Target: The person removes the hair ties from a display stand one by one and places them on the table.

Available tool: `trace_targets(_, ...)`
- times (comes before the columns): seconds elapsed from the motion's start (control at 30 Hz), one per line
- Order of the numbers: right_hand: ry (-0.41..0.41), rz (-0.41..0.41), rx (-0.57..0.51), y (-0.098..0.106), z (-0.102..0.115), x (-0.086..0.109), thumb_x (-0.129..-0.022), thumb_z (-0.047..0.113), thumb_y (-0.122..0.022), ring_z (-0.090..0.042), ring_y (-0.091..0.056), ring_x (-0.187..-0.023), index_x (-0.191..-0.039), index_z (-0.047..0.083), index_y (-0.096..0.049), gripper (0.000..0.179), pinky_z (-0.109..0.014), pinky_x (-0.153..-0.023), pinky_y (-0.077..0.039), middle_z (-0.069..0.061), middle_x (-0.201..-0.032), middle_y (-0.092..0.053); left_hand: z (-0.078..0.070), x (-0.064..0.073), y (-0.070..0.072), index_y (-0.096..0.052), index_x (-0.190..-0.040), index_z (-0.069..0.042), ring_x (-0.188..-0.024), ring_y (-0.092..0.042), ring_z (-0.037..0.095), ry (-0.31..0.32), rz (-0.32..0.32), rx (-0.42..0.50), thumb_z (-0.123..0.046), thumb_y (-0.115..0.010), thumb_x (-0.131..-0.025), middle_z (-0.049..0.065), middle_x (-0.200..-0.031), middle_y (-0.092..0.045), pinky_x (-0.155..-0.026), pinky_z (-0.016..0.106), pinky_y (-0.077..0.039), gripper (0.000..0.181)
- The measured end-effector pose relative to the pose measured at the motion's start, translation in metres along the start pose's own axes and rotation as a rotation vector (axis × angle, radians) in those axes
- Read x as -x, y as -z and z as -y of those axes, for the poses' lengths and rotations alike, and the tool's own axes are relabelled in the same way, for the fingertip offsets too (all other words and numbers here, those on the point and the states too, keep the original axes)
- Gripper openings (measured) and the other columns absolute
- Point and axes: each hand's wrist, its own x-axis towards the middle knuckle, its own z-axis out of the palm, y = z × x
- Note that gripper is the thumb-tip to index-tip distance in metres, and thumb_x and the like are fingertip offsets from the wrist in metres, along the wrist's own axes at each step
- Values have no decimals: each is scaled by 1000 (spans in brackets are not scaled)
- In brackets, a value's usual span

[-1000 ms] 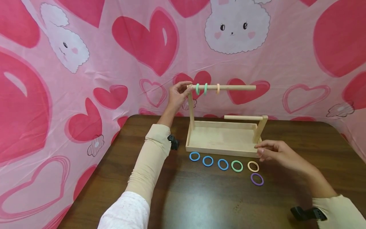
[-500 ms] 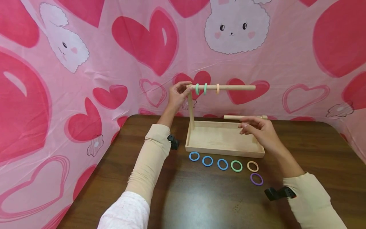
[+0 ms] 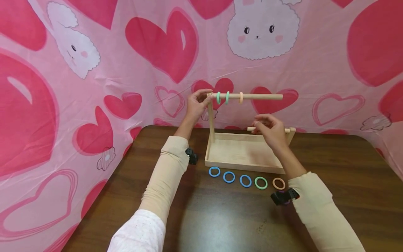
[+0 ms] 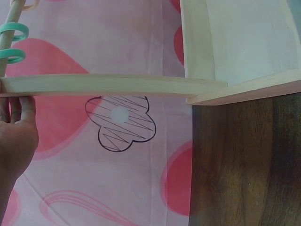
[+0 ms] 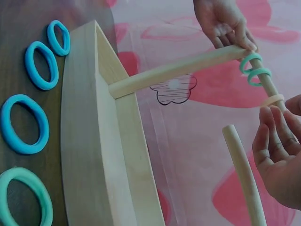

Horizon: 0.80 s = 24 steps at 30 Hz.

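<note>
Beside the left grip (image 3: 197, 104) hang green rings (image 3: 218, 98).

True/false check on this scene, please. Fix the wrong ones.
1. Three blue rings lie on the table. True.
2. The left hand holds one of the blue rings. False: it grips the post near its top.
3. The upper bar carries two green rings and one peach ring. True.
4. That peach ring sits between those green rings. False: it is beyond both, nearer the free end.
5. The right hand rests on the table. False: it is raised clear of it.
</note>
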Motion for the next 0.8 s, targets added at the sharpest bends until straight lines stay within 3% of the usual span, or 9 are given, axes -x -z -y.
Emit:
trace_targets(0.13, -8, -21, 59, -8, -1, -10, -96, 5, -65, 0, -69, -65, -102, 7, -67, 7, -17, -66, -59, 17, -75, -70, 1, 0, 0, -68, -115, 12, -79, -63, 3, -1, -6, 3, 2, -71, -91, 0, -92, -73, -76, 16, -54, 26)
trace_targets(0.33, -48, -42, 114, -16, -1, -22, -95, 9, -65, 0, -67, -61, -107, -4, -65, 17, -18, -62, -59, 18, -72, -67, 0, 0, 1, -68, -116, 11, -78, -62, 2, -6, -5, -13, 3, -71, -91, 7, -94, -73, -75, 15, -54, 26)
trace_targets(0.57, -52, -66, 179, -27, 4, -33, -94, 12, -64, 4, -63, -54, -111, -10, -65, 28, -18, -53, -56, 24, -67, -64, 0, -1, 0, -68, -115, 12, -78, -63, 1, -13, -4, -11, 4, -71, -91, 14, -98, -74, -74, 15, -54, 26)
trace_targets(0.8, -19, -166, 222, -40, 7, -39, -92, 14, -67, 4, -63, -52, -109, -10, -68, 29, -15, -46, -51, 26, -63, -62, 0, 1, 0, -68, -115, 12, -81, -64, 1, -26, -1, -6, 3, -71, -91, 20, -102, -74, -78, 17, -56, 26)
